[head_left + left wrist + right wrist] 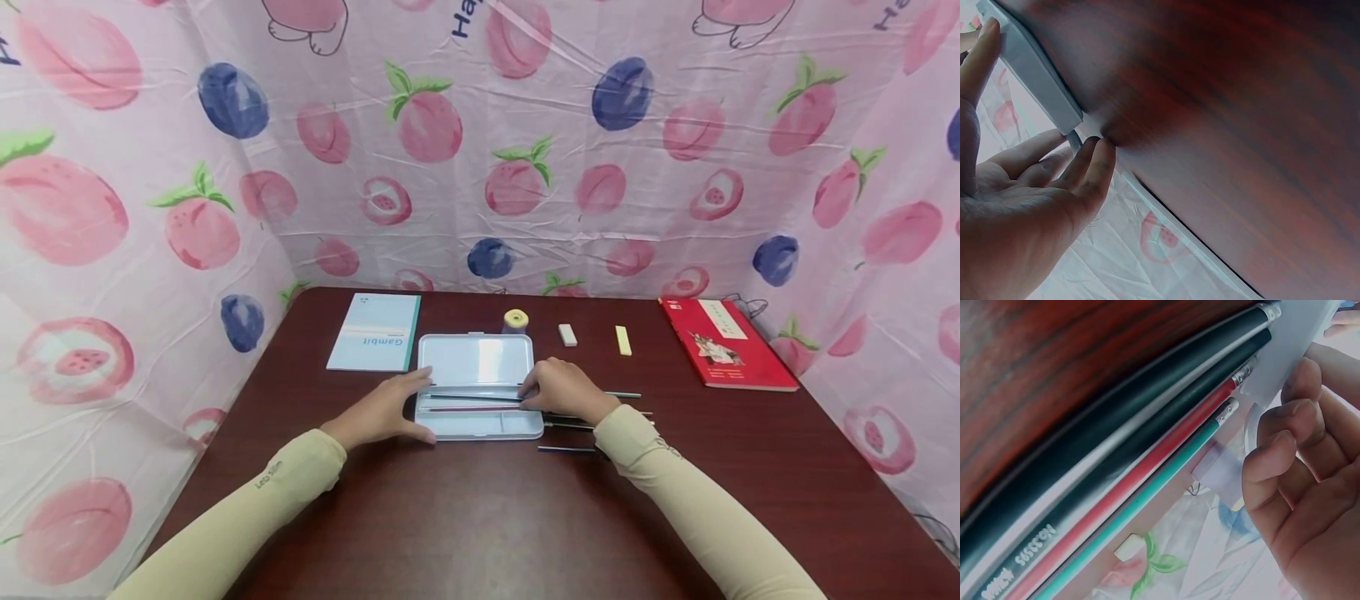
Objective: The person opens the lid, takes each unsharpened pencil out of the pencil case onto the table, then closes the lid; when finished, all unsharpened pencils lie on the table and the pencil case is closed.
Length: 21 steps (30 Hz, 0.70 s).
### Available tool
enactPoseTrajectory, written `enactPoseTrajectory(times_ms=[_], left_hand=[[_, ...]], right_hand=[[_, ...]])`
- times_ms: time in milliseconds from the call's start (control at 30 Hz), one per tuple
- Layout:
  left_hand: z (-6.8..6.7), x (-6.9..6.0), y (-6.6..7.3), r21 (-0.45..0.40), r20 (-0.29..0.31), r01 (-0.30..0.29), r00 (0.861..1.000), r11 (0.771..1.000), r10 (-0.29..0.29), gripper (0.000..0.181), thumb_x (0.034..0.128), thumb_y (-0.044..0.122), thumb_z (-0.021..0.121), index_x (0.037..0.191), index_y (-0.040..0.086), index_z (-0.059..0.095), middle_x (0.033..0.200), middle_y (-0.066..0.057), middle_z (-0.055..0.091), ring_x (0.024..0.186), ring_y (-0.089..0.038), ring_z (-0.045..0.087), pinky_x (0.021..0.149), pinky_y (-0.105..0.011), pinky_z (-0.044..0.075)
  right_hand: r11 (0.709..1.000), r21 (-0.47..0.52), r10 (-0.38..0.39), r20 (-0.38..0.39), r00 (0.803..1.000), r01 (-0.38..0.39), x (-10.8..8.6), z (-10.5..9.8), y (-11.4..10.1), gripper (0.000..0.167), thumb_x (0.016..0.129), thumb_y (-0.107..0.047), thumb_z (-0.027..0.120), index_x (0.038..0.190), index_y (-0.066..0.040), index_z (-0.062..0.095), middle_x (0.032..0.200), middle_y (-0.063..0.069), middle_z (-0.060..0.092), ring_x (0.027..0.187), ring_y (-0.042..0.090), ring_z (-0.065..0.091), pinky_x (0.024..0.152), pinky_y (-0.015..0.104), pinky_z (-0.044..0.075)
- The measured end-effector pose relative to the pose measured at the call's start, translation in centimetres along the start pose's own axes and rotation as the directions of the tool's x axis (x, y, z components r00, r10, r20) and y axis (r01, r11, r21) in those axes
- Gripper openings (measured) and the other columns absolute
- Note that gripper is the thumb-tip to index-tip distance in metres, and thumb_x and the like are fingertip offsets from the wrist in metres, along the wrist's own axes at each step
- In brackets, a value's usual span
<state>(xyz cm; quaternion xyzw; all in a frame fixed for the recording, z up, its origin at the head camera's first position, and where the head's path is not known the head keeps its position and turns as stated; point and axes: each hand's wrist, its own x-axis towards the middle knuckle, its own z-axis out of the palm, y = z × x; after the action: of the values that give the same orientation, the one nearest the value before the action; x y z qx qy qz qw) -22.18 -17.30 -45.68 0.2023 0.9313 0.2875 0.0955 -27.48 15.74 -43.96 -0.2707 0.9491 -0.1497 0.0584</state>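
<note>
An open white pencil case [480,427] lies mid-table, its lid [453,360] folded back. Inside it are a dark pencil [476,397] and a reddish one [472,409]. My left hand [378,410] rests against the case's left end, thumb at the front corner and fingers spread. At the other end, my right hand [566,390] reaches in with curled fingers and pinches the dark pencil's end; the fingertips are partly hidden. Beneath and beside the right wrist lie a green pencil [1141,494], a red pencil [1160,456] and dark pencils [1104,447].
Behind the case stands a small round yellow-topped container [516,321]. A white eraser [567,335] and a yellow strip [623,340] lie right of it. A notebook [375,332] is at the left, a red book [723,343] at the right. Patterned cloth surrounds the table.
</note>
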Motion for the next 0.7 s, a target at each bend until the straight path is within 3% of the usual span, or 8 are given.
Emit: enactPoseTrajectory(times_ms=[333,700], left_hand=[[-0.02,-0.01,0.0,0.008,-0.003,-0.018,1.0,1.0,0.018,0.104,0.0781,0.048,0.095,0.16,0.005,0.048,0.175,-0.009,0.036,0.161,-0.038,0.036,0.129,-0.057,0.035],[-0.02,-0.07,0.07,0.001,0.0,-0.011,1.0,1.0,0.011,0.104,0.0783,0.048,0.094,0.161,0.006,0.046,0.175,-0.008,0.035,0.161,-0.037,0.035,0.13,-0.057,0.034]], right_hand=[[0.997,-0.038,-0.061,-0.024,0.998,0.06,-0.1,0.17,-0.08,0.006,0.086,-0.018,0.089,0.085,-0.019,0.083,0.071,-0.009,0.07,0.065,0.007,0.055,0.062,0.027,0.05],[1.0,-0.028,-0.008,0.032,0.999,0.008,0.06,-0.11,-0.46,0.011,0.087,-0.018,0.089,0.084,-0.019,0.078,0.07,-0.007,0.067,0.066,0.009,0.056,0.065,0.029,0.051]])
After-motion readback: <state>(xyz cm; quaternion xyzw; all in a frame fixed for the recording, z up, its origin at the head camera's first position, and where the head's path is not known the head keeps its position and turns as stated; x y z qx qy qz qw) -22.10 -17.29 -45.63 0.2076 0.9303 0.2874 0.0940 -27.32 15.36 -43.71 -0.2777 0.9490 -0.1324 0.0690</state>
